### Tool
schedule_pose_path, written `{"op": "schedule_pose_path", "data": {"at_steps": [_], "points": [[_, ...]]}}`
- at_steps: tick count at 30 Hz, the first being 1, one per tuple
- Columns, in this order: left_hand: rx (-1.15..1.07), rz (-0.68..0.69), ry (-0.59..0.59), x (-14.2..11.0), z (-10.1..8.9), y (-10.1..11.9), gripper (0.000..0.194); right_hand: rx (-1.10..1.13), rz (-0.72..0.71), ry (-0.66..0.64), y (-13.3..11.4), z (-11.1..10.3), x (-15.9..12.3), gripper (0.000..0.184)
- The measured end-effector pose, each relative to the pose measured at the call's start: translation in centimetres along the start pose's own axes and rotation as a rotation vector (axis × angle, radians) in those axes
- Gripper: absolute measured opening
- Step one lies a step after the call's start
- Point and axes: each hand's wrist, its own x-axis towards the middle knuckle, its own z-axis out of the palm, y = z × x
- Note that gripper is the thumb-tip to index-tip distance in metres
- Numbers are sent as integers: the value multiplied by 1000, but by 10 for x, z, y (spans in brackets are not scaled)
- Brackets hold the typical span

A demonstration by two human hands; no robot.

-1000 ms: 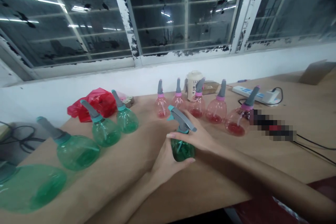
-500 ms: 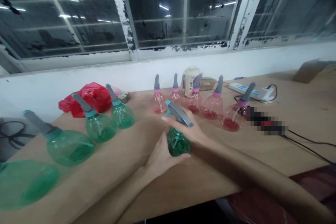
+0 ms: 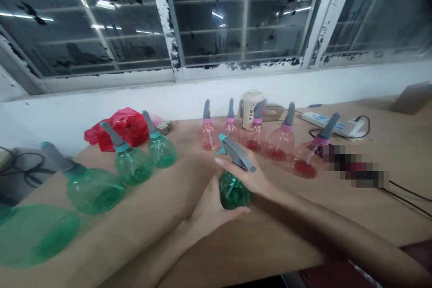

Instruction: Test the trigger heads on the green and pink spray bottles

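Observation:
A green spray bottle [image 3: 232, 191] with a grey and teal trigger head stands between my hands at the middle of the table. My left hand [image 3: 212, 209] curves round the lower body, thumb and fingers against its sides. Higher up, my right hand [image 3: 248, 173] is wrapped round the neck, under the grey spray head [image 3: 238, 153]. The right fingers behind the neck are partly hidden. To the left, several similar green spray bottles [image 3: 94, 191] form a slanting row. Behind and to the right is a row of pink spray bottles [image 3: 279, 144] with grey heads.
A red plastic bag [image 3: 118, 130] lies at the back left, by the wall. Behind the pink bottles stands a paper cup [image 3: 252, 105]. A white power strip [image 3: 329, 123] with cables and a blurred dark object [image 3: 357, 166] lie on the right. A cardboard box [image 3: 411, 99] sits far right.
The whole view has shifted slightly, so everything appears a little further right and lower. Both hands keep the same hold on the green spray bottle.

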Motion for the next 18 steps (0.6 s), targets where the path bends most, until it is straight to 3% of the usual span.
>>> {"op": "schedule_pose_path", "data": {"at_steps": [9,18], "points": [[-16,-13,21,-1,3,-3,94,-63,-35,1,0,-2,-2,25],[0,-4,-4,0,-3,4,99,-22,39,-59,-6,-2,5,19]]}}
